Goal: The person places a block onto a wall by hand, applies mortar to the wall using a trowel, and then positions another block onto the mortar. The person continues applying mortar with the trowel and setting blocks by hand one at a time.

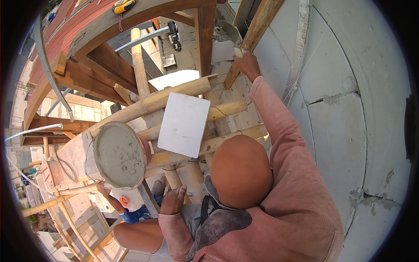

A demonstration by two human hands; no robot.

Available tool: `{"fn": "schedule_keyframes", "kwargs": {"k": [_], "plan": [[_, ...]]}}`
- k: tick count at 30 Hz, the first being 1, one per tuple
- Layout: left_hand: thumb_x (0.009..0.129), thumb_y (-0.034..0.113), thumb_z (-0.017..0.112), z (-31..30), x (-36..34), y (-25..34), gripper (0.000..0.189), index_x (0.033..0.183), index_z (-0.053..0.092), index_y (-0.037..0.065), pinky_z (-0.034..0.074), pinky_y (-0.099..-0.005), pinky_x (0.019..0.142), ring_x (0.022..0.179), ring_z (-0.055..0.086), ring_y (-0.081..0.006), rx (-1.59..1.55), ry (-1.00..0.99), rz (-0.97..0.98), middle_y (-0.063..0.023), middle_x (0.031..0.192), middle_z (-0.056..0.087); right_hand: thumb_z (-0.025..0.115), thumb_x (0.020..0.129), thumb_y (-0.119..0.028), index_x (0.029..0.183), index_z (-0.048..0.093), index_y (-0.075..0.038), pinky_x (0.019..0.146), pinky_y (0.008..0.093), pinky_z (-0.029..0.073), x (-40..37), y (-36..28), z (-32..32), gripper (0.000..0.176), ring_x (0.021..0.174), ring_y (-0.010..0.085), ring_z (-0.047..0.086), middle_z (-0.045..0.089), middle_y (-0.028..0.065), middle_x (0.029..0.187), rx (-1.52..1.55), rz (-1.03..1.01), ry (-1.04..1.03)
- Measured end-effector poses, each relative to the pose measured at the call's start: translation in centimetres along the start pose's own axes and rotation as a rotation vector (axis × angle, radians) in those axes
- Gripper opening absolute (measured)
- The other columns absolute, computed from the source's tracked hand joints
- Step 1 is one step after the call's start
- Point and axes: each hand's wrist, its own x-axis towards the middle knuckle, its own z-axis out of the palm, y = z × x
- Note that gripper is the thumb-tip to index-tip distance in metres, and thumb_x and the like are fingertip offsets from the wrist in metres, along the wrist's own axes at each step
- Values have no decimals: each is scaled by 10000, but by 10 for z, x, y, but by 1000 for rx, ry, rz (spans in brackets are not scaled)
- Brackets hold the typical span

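Observation:
My right hand (248, 65) reaches up beside a wooden post (257, 28), fingers wrapped round a short pale handle (238, 52). Just above it is a grey metal scoop (230, 32) with mortar on it; whether handle and scoop are joined is unclear. My left hand (173, 200) is near my bent legs, fingers curled in, with nothing visible in it. A white block (183, 124) lies on bamboo poles in front of me. Left of it stands a bucket (119, 153) of wet grey mortar.
A block wall (338, 135) with mortared joints rises on the right. Brown beams (204, 39) and bamboo poles (174, 95) surround the drop below. A yellow tape measure (123, 5) sits on the top beam. Another person's hand (103, 189) is below the bucket.

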Motion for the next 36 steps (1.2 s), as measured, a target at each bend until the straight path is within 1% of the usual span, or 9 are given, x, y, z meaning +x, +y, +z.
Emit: {"fn": "schedule_keyframes", "kwargs": {"k": [5,8,14,22,24,26,30,33,36], "plan": [[1024,515,469,3,2,-10,584,925,676,-23,481,-529,865,975,629,-495,26,50,73,-305,922,667,671,945,-374,1167,682,17,665,391,565,-24,-10,-20,450,767,305,726,727,174,899,333,134,42],[1016,561,461,11,0,-20,629,923,677,-23,475,-524,815,937,638,-489,-1,89,15,-282,912,674,673,959,-346,1027,691,2,461,266,430,-73,-9,-39,355,536,110,546,600,30,711,740,267,-41],[1010,522,491,16,-3,-24,599,897,703,-26,518,-529,840,921,661,-475,12,84,7,-302,923,680,647,964,-301,1075,635,6,431,240,403,-192,-9,-100,327,512,94,532,595,43,748,904,372,-356],[1046,462,439,25,2,-24,522,897,673,20,503,-517,856,951,650,-449,87,56,167,-247,948,685,659,943,-277,1334,617,34,573,255,434,-187,-177,-122,501,635,99,561,664,65,834,272,-330,-1121],[1045,457,444,25,0,-19,513,910,676,20,504,-518,858,952,650,-451,81,61,192,-251,947,683,662,925,-250,1245,650,46,639,331,502,-187,-213,-74,436,719,223,667,694,134,816,195,-968,-947],[1046,450,448,24,-5,-15,500,929,679,22,504,-516,861,953,650,-453,103,54,169,-253,945,682,679,877,-194,1097,677,74,704,421,543,-208,-264,-58,347,794,373,707,706,235,857,-40,-1244,-846],[1046,456,450,15,-14,-4,499,957,677,20,504,-510,865,965,646,-455,100,25,152,-263,948,679,691,849,-246,965,717,40,731,493,581,-245,-302,-2,311,860,404,721,706,269,898,-359,-1619,-793],[1045,464,458,18,-12,-6,506,1020,662,3,504,-496,874,980,650,-443,26,30,189,-279,974,676,675,882,-234,1159,658,-13,846,436,580,-265,-311,18,355,917,388,706,693,183,1073,-539,-1767,-800],[1047,475,470,16,-6,-2,521,1196,624,0,506,-459,910,1054,663,-381,-290,23,225,-259,1105,672,698,905,-278,1193,666,-27,867,428,582,-246,-309,17,384,899,389,705,685,175,1086,-181,-1689,-656]]}}
